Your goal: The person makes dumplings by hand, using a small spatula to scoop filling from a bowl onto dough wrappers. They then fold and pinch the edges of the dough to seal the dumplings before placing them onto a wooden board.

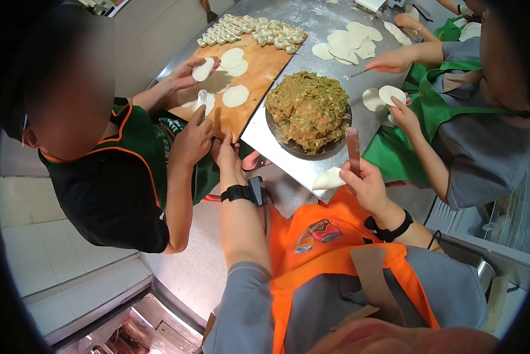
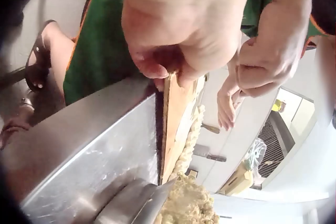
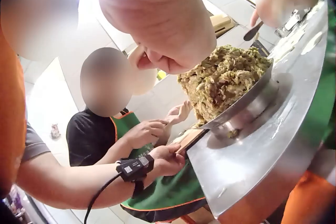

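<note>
My left hand (image 1: 225, 154) grips the near corner of the wooden board (image 1: 254, 68), fingers and thumb pinching its edge (image 2: 170, 85). Near the table's front edge, my right hand (image 1: 368, 186) holds a flat brownish stick (image 1: 352, 147), pointing up, along with a white dough wrapper (image 1: 329, 179) that hangs off to the left. In the right wrist view the fingers of my right hand (image 3: 163, 29) are curled, with the wrapper (image 3: 143, 79) below them. A big mound of chopped filling (image 1: 306, 109) sits heaped in a round metal bowl (image 1: 303, 150) beyond my hands.
Rows of shaped dumplings (image 1: 250, 30) line the board's far side, with round wrappers (image 1: 235, 96) nearer. More wrappers (image 1: 347, 44) lie on the steel table (image 1: 271, 127). People in green aprons work at left and right, each holding a wrapper and a filling tool.
</note>
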The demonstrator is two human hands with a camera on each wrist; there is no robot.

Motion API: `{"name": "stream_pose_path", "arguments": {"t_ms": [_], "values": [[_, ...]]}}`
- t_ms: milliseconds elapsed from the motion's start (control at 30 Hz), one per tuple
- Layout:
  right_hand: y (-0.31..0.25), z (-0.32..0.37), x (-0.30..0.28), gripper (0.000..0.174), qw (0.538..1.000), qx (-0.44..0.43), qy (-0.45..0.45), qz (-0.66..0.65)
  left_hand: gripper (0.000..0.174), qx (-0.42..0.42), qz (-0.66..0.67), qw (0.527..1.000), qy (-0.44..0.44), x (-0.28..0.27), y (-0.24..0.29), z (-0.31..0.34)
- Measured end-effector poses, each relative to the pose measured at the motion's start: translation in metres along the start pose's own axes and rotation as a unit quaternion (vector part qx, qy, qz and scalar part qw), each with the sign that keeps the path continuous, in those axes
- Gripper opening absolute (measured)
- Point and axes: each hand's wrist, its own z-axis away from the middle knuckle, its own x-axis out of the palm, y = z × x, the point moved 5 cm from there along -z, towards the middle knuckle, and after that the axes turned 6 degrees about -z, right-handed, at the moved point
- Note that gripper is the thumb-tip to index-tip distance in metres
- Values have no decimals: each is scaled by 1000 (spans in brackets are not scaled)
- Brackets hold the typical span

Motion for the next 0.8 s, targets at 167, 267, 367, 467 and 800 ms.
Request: {"name": "stream_pose_path", "arguments": {"t_ms": [167, 267, 367, 467, 800], "values": [[1, 5, 3, 6, 1000, 4, -4, -3, 24, -2, -14, 997, -72, -4, -22, 28], [3, 10, 4, 6, 1000, -1, -7, 13, 25, -7, -39, 996, -84, -16, -27, 45], [5, 12, 6, 6, 1000, 7, -2, 8, 27, -10, -50, 993, -107, -29, -22, 53], [4, 14, 10, 7, 1000, 21, -8, -2, 29, -21, -69, 991, -109, -39, -15, 53], [-13, 10, 12, 9, 999, -30, -11, 6, 34, -150, -213, 965, -31, -42, -23, 88]]}}
